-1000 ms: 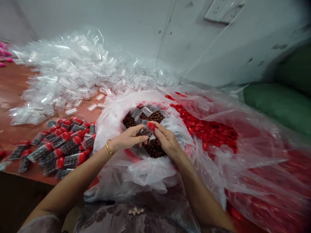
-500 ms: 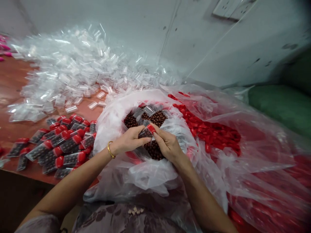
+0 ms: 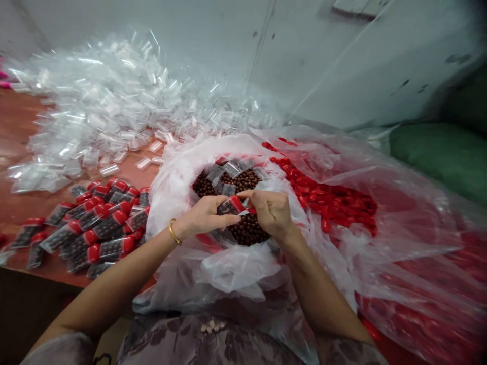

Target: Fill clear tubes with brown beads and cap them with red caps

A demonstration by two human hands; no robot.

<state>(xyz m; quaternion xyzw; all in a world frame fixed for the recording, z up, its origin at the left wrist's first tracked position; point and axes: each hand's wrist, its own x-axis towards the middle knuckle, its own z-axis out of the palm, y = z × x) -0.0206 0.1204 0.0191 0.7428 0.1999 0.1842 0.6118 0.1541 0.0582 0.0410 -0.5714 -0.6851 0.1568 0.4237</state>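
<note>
My left hand is closed on a small clear plastic container of dark brown balls with a red cap, held tilted over the bag's opening. My right hand is curled into a fist just right of the cap, its thumb side close to it. A bit of red and a pale scrap show between the two hands; what the right fingers grip is hidden. Below lie loose brown balls in a whitish plastic bag, with several clear empty containers on top of them.
Left of the bag, filled red-capped containers lie heaped on the reddish table. Behind them rises a big pile of clear empty containers against the wall. To the right, red caps fill another clear bag. A green sack stands beyond.
My right hand has pulled a little right and up from the cap, its fingers now curled into a fist. The left hand still holds the container. The view has shifted slightly.
</note>
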